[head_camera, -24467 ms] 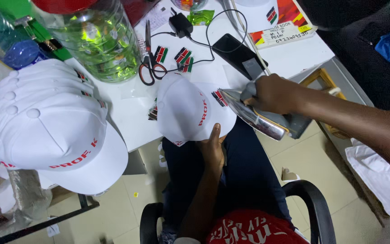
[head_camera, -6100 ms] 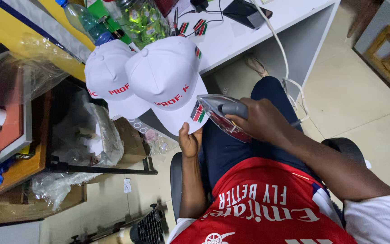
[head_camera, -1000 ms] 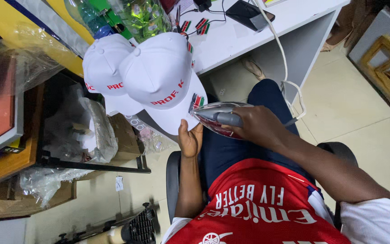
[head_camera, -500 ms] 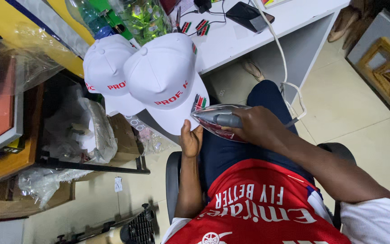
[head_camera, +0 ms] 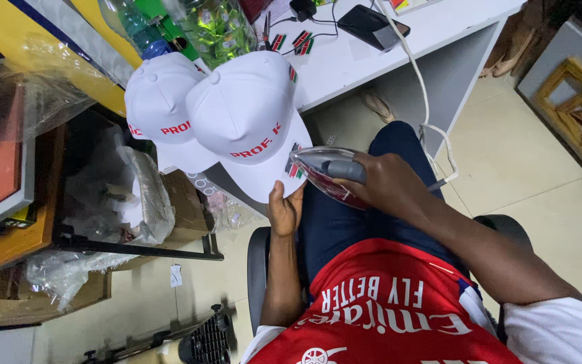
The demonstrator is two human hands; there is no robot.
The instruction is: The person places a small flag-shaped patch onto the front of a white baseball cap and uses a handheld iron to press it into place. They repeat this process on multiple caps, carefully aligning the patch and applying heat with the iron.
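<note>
At nine o'clock, plastic-wrapped clutter (head_camera: 48,94) is seen beside a dark metal frame (head_camera: 136,246), unchanged from half a second ago. Toward eleven o'clock a second white cap (head_camera: 159,101) lies partly under the front one, where it was a second ago.

The white cap (head_camera: 247,121) is held up near the centre, crown toward twelve o'clock and brim toward six. Since a second ago it has been shifted only slightly toward the table, so the work is judged to be one continued press rather than a new step. The left hand (head_camera: 285,212) is placed under the brim at six o'clock, its fingers curled upward around the brim edge and gripping it.

A small striped flag patch (head_camera: 294,168) sits on the cap's side at the brim, and the tip of the iron (head_camera: 328,174) is laid against it, as it was half a second ago. The patch is therefore judged to be under heat still and not yet finished.

At three o'clock of the cap, the right hand (head_camera: 389,185) is clenched around the iron's handle. A white cord (head_camera: 426,101) runs up toward one o'clock past the white table (head_camera: 399,47), where more patches (head_camera: 291,40) lie beside a dark phone (head_camera: 372,23).
</note>
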